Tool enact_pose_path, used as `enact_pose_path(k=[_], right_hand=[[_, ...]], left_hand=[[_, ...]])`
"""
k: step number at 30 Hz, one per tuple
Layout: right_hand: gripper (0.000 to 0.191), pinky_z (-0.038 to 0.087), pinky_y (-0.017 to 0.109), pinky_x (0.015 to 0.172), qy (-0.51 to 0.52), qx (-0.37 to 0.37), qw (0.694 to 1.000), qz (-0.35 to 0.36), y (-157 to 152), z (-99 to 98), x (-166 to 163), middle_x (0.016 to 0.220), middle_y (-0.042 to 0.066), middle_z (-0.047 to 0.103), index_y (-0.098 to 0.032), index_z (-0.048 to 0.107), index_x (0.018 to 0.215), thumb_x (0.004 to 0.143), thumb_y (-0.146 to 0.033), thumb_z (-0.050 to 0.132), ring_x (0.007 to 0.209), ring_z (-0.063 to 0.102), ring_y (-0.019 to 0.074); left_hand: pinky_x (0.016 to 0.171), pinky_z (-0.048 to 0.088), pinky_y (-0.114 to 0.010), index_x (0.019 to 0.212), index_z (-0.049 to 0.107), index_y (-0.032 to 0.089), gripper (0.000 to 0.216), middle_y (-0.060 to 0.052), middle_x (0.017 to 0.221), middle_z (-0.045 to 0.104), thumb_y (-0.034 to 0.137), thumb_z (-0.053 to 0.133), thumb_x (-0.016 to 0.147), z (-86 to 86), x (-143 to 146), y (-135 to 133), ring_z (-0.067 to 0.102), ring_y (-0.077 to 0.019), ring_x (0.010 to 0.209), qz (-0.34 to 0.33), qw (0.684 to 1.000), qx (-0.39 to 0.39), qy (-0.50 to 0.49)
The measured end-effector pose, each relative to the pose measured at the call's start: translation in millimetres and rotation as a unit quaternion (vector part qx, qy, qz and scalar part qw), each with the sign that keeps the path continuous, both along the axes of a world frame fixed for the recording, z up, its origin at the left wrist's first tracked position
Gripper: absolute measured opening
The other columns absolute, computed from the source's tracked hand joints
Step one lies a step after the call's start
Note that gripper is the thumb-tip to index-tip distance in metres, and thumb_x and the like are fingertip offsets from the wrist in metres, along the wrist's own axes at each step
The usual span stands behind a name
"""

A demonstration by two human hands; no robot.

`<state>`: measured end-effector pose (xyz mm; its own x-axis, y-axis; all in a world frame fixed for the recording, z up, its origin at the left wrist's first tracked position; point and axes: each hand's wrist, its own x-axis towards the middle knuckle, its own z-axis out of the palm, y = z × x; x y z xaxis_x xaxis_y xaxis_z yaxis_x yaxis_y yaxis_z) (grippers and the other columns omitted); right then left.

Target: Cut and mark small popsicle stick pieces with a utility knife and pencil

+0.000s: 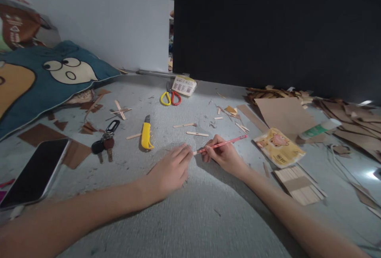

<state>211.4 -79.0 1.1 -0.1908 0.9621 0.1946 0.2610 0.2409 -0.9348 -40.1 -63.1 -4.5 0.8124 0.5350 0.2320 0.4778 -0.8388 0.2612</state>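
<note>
My right hand (pixel 223 154) grips a slim pink-red pencil (pixel 229 142), its lower end pointing left toward my other fingertips. Fingers pressed together, my left hand (pixel 175 166) rests on the grey surface. A small pale end shows between its fingertips and the pencil; whatever lies beneath the fingers is hidden. Just beyond the hands lie two wooden craft sticks, one plain (pixel 197 133) and one with a dark end (pixel 185 125). A yellow utility knife (pixel 146 134) with its blade showing lies past my left hand, against another craft stick (pixel 133 135).
Scissors (pixel 170 98) with yellow and red handles lie ahead near a packet (pixel 183 85). At left are keys (pixel 107 143), a phone (pixel 37 170) and a cushion (pixel 59 79). Rightward sit a yellow packet (pixel 279 147), bundled craft sticks (pixel 300 185), a glue stick (pixel 320 128) and cardboard (pixel 282 113).
</note>
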Motion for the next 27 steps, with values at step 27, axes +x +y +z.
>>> enact_pose_path(k=[27], right_hand=[[0.040, 0.046, 0.029, 0.053, -0.009, 0.021, 1.000, -0.012, 0.8, -5.9, 2.6, 0.064, 0.000, 0.067, -0.027, 0.048, 0.085, 0.103, -0.061, 0.058, 0.053, 0.060, 0.0155]], left_hand=[[0.127, 0.041, -0.048, 0.147, 0.056, 0.006, 0.049, -0.019, 0.159, 0.055, 0.014, 0.042, 0.101, 4.6, 2.6, -0.9, 0.044, -0.0302, 0.155, -0.004, 0.999, 0.031, 0.030]])
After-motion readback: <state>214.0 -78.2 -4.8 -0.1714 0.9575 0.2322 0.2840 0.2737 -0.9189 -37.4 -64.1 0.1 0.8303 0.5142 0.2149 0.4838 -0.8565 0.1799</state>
